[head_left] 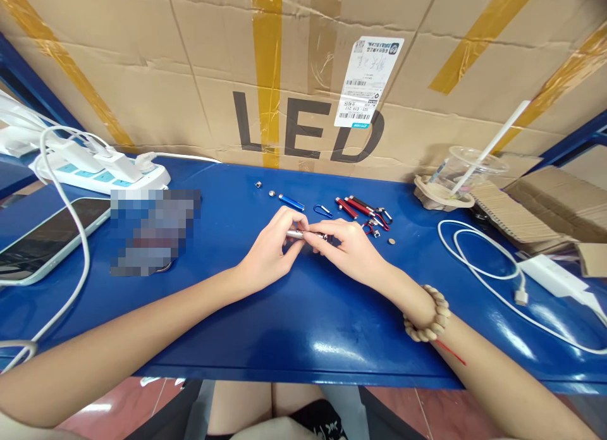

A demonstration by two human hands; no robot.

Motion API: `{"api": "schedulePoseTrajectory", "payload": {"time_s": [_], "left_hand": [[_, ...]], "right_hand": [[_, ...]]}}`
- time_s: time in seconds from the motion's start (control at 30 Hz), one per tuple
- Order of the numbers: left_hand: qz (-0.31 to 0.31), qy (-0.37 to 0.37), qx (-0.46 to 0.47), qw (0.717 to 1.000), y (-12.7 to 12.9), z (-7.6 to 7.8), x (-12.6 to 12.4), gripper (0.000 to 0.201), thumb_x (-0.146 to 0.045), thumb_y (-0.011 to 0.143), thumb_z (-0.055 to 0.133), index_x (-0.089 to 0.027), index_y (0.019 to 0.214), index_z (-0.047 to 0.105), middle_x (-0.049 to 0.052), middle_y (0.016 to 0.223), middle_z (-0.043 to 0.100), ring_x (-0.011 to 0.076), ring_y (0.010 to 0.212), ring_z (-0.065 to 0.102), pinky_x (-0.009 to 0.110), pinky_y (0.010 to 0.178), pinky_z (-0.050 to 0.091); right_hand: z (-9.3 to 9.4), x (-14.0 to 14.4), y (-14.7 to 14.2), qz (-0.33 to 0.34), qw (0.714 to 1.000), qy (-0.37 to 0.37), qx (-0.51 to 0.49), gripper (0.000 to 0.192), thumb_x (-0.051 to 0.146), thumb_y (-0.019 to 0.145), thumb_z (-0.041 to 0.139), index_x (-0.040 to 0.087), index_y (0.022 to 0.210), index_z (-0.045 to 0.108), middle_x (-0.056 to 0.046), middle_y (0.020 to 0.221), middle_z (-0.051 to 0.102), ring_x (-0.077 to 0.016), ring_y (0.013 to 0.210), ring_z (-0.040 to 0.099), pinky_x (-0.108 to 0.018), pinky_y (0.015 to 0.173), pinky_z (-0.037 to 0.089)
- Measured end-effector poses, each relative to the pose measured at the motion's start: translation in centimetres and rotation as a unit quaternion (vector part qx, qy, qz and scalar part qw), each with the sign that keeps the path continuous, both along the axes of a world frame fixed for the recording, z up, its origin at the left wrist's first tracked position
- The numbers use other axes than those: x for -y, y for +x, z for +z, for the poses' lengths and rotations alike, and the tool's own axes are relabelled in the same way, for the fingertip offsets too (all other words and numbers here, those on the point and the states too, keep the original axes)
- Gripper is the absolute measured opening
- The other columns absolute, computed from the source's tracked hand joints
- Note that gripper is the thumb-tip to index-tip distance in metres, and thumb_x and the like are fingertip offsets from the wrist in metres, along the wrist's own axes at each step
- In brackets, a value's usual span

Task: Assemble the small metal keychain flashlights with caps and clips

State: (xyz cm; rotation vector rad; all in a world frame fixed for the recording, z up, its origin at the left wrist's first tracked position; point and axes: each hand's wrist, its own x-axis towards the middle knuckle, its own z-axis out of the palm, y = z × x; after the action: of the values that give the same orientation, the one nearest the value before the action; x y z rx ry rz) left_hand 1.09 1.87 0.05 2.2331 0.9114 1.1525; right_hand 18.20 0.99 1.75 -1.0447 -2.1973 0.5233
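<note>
A slim silver tube [294,234], which looks like the body of a keychain flashlight, is held level between both hands above the blue table. My left hand [271,247] pinches its left end between thumb and fingers. My right hand [348,247] is closed on its right end, and the fingers partly cover it. Just beyond lie a blue tube [291,202], a blue carabiner clip [323,210], red tubes [346,208] with a black one [363,203], and red clips [370,227]. Small silver caps [272,193] and a round button cell [391,241] lie loose nearby.
At the left are a white power strip [156,179], a phone [52,238] and a blurred-out object [156,238]. A plastic cup [467,168] with a straw, a white cable [446,250] and opened cardboard [516,219] are right. A large carton [208,61] stands behind.
</note>
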Motion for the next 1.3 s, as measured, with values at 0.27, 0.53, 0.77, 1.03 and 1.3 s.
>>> {"api": "schedulePoseTrajectory", "payload": {"time_s": [0.27, 0.53, 0.77, 1.03, 1.3], "left_hand": [[0.055, -0.106, 0.040, 0.992, -0.18, 0.63, 0.29, 0.013, -0.029, 0.090, 0.042, -0.018, 0.091, 0.048, 0.001, 0.087, 0.056, 0.0115, 0.073, 0.051, 0.024, 0.069, 0.042], [0.036, -0.111, 0.047, 0.992, -0.28, 0.23, -0.01, 0.016, -0.033, 0.088, 0.048, -0.018, 0.085, 0.053, 0.000, 0.079, 0.059, 0.0137, 0.072, 0.055, 0.024, 0.065, 0.042], [0.025, -0.102, 0.021, 0.994, -0.28, 0.45, 0.19, 0.021, -0.037, 0.089, 0.044, -0.018, 0.090, 0.053, 0.001, 0.083, 0.057, 0.0138, 0.073, 0.052, 0.025, 0.067, 0.042], [0.045, -0.080, 0.042, 0.995, -0.47, 0.19, 0.17, 0.034, -0.039, 0.096, 0.024, -0.019, 0.111, 0.047, 0.007, 0.105, 0.054, 0.0188, 0.104, 0.046, 0.034, 0.095, 0.035], [0.044, -0.105, 0.079, 0.990, -0.63, -0.26, -0.25, 0.042, -0.047, 0.094, 0.020, -0.021, 0.110, 0.049, 0.006, 0.109, 0.056, 0.0196, 0.102, 0.049, 0.033, 0.090, 0.038]], "right_hand": [[-0.19, -0.24, 0.28, -0.045, 0.996, 0.061, -0.055, 0.021, 0.023, 0.088, 0.053, 0.017, 0.104, 0.066, -0.005, 0.087, 0.067, -0.0145, 0.077, 0.059, -0.028, 0.073, 0.046], [-0.15, 0.01, -0.13, -0.002, 0.999, -0.027, -0.041, 0.029, 0.026, 0.093, 0.043, 0.018, 0.114, 0.062, -0.006, 0.096, 0.067, -0.0152, 0.086, 0.062, -0.029, 0.077, 0.048], [-0.03, -0.09, 0.18, -0.017, 0.998, -0.043, -0.047, 0.028, 0.035, 0.090, 0.047, 0.020, 0.103, 0.068, -0.004, 0.097, 0.070, -0.0170, 0.085, 0.064, -0.028, 0.074, 0.048], [-0.01, -0.30, 0.32, -0.020, 1.000, -0.018, -0.011, 0.024, 0.035, 0.086, 0.055, 0.017, 0.091, 0.070, -0.002, 0.082, 0.071, -0.0129, 0.068, 0.061, -0.023, 0.065, 0.044], [0.04, -0.04, 0.25, -0.015, 0.998, -0.056, -0.008, 0.026, 0.038, 0.085, 0.056, 0.016, 0.091, 0.070, -0.002, 0.078, 0.070, -0.0118, 0.061, 0.058, -0.022, 0.061, 0.043]]}}
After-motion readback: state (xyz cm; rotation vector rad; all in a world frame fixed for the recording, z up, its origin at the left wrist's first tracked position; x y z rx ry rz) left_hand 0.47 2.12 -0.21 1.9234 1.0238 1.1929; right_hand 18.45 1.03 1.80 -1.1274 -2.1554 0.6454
